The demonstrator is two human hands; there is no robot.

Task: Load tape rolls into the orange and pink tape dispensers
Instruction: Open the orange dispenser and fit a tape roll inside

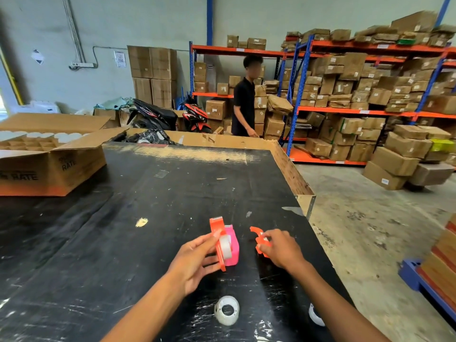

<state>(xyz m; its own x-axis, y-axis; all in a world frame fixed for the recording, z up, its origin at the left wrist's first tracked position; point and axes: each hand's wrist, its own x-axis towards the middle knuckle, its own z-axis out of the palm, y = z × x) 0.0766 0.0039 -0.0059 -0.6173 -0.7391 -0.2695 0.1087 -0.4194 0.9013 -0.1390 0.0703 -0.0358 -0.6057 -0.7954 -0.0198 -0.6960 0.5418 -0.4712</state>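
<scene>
My left hand (195, 264) holds one half of the orange tape dispenser (217, 227) upright, with a clear tape roll (225, 246) seated in it. The pink dispenser (233, 245) stands on the black table right behind that half, touching it. My right hand (280, 248) pinches the other orange half, a curved cover piece (259, 239), a little to the right and apart from the rest. A second clear tape roll (227, 310) lies on the table near me. Another whitish roll (316, 315) peeks out beside my right forearm, partly hidden.
An open cardboard box (51, 169) with dividers sits at the table's left. The table's right edge (304, 206) drops to a concrete floor. A person in black (244, 104) stands beyond the far end, near shelving stacked with cartons. A blue pallet (419, 280) is at right.
</scene>
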